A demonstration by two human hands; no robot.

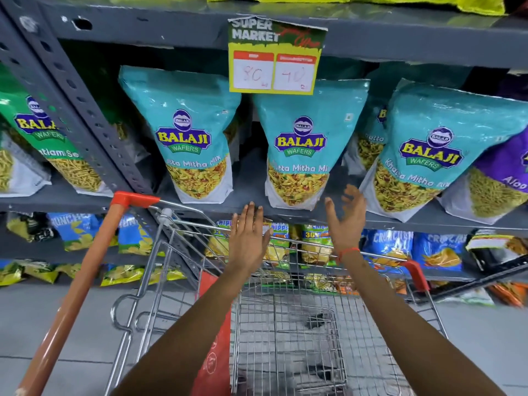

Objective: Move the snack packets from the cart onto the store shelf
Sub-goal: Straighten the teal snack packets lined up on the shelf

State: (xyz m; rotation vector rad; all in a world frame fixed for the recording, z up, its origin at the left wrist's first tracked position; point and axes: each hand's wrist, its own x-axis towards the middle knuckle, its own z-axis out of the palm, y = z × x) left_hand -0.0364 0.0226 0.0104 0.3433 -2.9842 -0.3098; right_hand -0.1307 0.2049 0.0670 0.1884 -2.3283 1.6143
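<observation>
Three teal Balaji Khatta Mitha Mix packets stand upright on the grey shelf (245,205): a left packet (187,132), a middle packet (303,144) and a right packet (423,155). My left hand (248,238) is held flat with fingers apart just below the shelf's front edge, holding nothing. My right hand (347,218) is open and slightly blurred, close to the bottom right of the middle packet without gripping it. Below both arms is the wire cart (285,332); no packets show in its basket.
A yellow price tag (275,57) hangs from the shelf above. A green Balaji packet (40,141) sits left of the grey upright post (85,110), and a purple packet (505,170) at far right. Lower shelves hold blue and yellow chip bags. The cart's orange handle (85,275) runs at left.
</observation>
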